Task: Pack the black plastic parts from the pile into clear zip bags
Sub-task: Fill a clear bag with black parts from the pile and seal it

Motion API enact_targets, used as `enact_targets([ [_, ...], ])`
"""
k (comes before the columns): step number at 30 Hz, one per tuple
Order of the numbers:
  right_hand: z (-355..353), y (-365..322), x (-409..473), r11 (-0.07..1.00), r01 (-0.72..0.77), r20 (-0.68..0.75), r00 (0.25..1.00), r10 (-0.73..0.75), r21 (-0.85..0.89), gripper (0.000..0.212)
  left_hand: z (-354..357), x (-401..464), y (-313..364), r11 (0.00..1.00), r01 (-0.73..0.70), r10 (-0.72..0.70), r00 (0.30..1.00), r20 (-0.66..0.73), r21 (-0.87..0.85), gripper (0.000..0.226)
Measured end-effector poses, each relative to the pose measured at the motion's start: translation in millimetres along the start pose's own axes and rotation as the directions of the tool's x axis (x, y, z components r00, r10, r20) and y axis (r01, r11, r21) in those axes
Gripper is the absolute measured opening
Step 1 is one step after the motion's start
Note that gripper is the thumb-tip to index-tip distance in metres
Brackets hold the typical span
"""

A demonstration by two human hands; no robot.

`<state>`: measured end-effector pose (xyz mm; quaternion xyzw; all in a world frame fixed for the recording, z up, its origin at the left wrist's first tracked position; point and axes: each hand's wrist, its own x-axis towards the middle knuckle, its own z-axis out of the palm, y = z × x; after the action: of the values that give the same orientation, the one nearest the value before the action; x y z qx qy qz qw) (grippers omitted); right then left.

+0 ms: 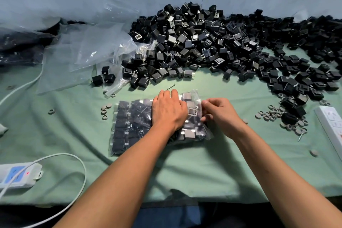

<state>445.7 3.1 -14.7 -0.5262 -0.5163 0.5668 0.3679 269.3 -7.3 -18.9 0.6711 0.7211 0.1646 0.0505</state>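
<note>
A clear zip bag packed with black plastic parts lies flat on the green cloth in front of me. My left hand presses palm-down on the bag's right half, fingers spread over the parts. My right hand pinches the bag's right edge between thumb and fingers. A large pile of black plastic parts spreads across the back and right of the table. Empty clear bags lie crumpled at the back left.
A white power strip with a looping cable sits front left. Another white power strip lies at the right edge. Small grey rings are scattered right of the bag, a few grey rings left of it. A screw lies behind the bag.
</note>
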Motion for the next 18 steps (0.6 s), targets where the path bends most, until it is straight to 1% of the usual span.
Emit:
enact_targets([
  [1,2.0,-1.6,-1.9,0.997,-0.002,0.019,1.0,0.0,0.083,0.036,-0.8,-0.2,0.3,1.0,0.003,-0.003,1.0,-0.007,-0.011,0.042],
  [2,3.4,-3.3,-4.1,0.992,0.002,0.024,1.0,-0.005,0.129,0.039,-1.4,-0.1,0.5,1.0,0.006,-0.007,1.0,-0.015,-0.027,0.04],
  [3,4.4,-4.1,-5.6,0.992,0.019,0.014,1.0,-0.021,0.124,0.039,-2.2,0.1,0.2,0.999,0.007,-0.008,1.0,-0.025,-0.051,0.037],
  [4,4.8,-4.4,-7.1,0.997,0.051,-0.01,0.999,-0.051,0.056,0.035,-2.8,0.4,0.4,0.996,0.002,-0.005,0.999,-0.036,-0.085,0.034],
  [5,5.5,-3.8,-8.3,0.995,0.085,-0.037,0.996,-0.087,-0.058,0.03,-3.6,1.0,0.6,0.991,-0.006,-0.001,0.999,-0.052,-0.135,0.032],
  [6,6.7,-3.4,-9.9,0.98,0.1,-0.06,0.992,-0.112,-0.173,0.028,-4.7,2.0,0.8,0.979,-0.01,-0.005,0.997,-0.072,-0.205,0.03],
  [7,7.9,-3.9,-10.4,0.964,0.099,-0.08,0.989,-0.122,-0.248,0.03,-7.2,4.1,1.0,0.956,-0.003,-0.027,0.995,-0.097,-0.292,0.028],
  [8,9.4,-4.9,-11.4,0.959,0.089,-0.093,0.989,-0.118,-0.268,0.033,-10.5,6.9,0.6,0.921,0.018,-0.07,0.99,-0.12,-0.389,0.025],
  [10,11.7,-6.8,-11.6,0.971,0.08,-0.111,0.988,-0.107,-0.226,0.034,-19.7,12.9,-1.6,0.821,0.091,-0.202,0.969,-0.139,-0.563,0.023],
  [12,12.2,-6.7,-10.3,0.968,0.072,-0.14,0.984,-0.109,-0.242,0.031,-29.8,20.0,-6.5,0.708,0.174,-0.351,0.928,-0.128,-0.684,0.025],
  [15,12.4,-5.4,-8.9,0.938,0.078,-0.142,0.981,-0.133,-0.337,0.027,-43.5,29.1,-16.6,0.559,0.257,-0.567,0.812,-0.137,-0.788,0.03],
  [16,12.2,-5.2,-9.3,0.933,0.09,-0.124,0.982,-0.141,-0.348,0.027,-46.3,30.7,-20.0,0.531,0.268,-0.614,0.775,-0.148,-0.804,0.031],
  [17,12.4,-5.0,-9.5,0.931,0.101,-0.111,0.983,-0.148,-0.35,0.027,-48.1,31.5,-23.4,0.524,0.272,-0.641,0.75,-0.164,-0.807,0.031],
  [18,12.4,-5.0,-10.0,0.928,0.109,-0.11,0.981,-0.158,-0.355,0.027,-48.4,31.6,-26.2,0.535,0.276,-0.648,0.741,-0.178,-0.799,0.031],
])
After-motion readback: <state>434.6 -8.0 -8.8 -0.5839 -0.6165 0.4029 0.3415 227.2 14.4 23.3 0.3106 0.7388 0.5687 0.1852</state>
